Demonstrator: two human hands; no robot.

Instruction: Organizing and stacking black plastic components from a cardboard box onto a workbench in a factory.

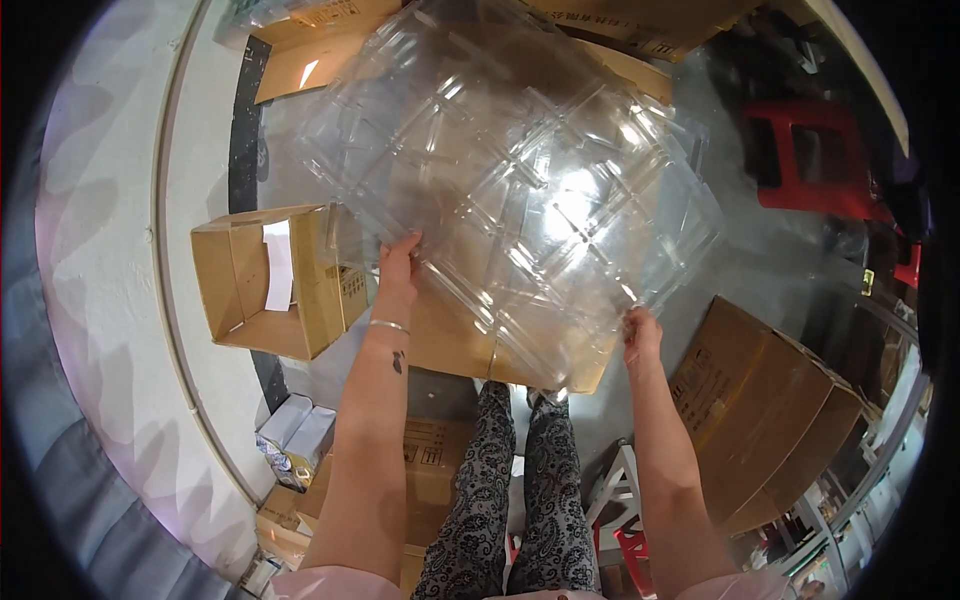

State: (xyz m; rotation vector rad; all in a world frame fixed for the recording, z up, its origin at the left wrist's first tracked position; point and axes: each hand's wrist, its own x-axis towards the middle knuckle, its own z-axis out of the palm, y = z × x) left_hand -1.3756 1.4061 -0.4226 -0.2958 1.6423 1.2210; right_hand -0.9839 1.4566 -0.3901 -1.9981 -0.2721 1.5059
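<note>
Left hand (399,264): pinching the near-left edge of a clear plastic sheet (515,190)
Right hand (642,336): fingers curled on its near-right edge
Surface: glossy, crossed by raised ridges, above flat brown cardboard (438,335)
Leftward: open carton (232,285), white paper (277,268) inside
Rightward: matte brown box (745,400)

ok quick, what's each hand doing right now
Left hand: closed, holding the clear plastic sheeting by its left side.
Right hand: closed, holding the sheeting by its right side.
</note>
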